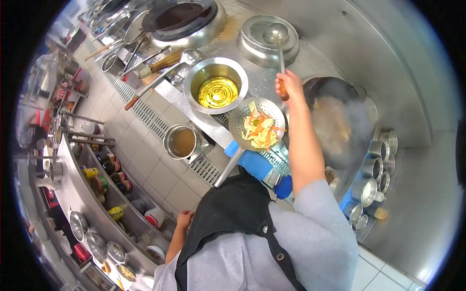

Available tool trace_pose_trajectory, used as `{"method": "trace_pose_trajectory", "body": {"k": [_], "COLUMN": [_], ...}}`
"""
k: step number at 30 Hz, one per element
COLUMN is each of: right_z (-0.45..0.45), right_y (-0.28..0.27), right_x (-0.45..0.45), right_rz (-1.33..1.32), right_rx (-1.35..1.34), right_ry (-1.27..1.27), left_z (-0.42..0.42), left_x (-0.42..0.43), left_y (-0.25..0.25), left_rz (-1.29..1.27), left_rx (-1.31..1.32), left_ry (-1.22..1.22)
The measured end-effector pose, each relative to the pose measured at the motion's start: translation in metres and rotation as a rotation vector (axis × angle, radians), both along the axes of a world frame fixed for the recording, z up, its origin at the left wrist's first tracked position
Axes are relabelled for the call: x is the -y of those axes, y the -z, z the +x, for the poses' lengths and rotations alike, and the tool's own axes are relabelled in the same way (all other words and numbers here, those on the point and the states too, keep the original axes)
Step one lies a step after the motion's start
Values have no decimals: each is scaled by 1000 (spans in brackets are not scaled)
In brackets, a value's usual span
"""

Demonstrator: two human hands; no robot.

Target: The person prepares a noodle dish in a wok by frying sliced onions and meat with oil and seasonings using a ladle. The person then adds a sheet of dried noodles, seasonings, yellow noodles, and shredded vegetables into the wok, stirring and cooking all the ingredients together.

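Observation:
My right hand (290, 85) is stretched forward and wrapped round the wooden grip of a ladle (280, 53). The ladle's bowl is over a round steel burner ring. Low at my left side, beside the black apron (233, 206), my left hand (184, 220) looks loosely closed; I see nothing in it, and its fingers are partly hidden. In front of me a perforated skimmer (236, 116) holds yellowish pieces and orange strips (262, 130). To the right of my right forearm, a wok (335, 92) steams with pale, brownish contents blurred by the vapour.
A steel pot of yellow oil (217, 92) stands behind the skimmer. Brown liquid fills a smaller pot (180, 141) on the left. A second ladle (160, 80) lies near a bamboo brush (162, 63). Several seasoning cups (373, 168) line the right; a shelf counter (80, 189) runs along the left.

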State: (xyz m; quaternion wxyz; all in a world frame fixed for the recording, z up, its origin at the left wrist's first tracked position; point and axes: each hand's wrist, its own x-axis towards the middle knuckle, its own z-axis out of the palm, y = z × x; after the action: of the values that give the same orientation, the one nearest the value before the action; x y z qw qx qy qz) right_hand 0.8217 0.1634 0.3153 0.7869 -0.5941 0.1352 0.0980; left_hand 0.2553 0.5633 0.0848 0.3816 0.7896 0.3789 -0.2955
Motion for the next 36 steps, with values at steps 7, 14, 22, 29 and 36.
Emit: {"method": "trace_pose_trajectory", "body": {"k": [7,14,22,29,36], "right_z": [-108,-288,-393,-434,-446], "right_y": [-19,-57,-26,-12,-4], "right_x": [60,124,170,210,263], "right_rz": [830,429,-879,-754,-855], "right_rx": [119,126,-211,-169,-131], "right_ry": [21,255,422,340,274], "left_z": [37,56,47,65,67], "left_x": [-22,-26,-22,41,135], "left_y": [23,14,28,4,1], "left_rz": [-10,-167,-182,-144,-83], "left_rx": [126,124,110,159,174], "left_ry": [241,315,387,315,509]}}
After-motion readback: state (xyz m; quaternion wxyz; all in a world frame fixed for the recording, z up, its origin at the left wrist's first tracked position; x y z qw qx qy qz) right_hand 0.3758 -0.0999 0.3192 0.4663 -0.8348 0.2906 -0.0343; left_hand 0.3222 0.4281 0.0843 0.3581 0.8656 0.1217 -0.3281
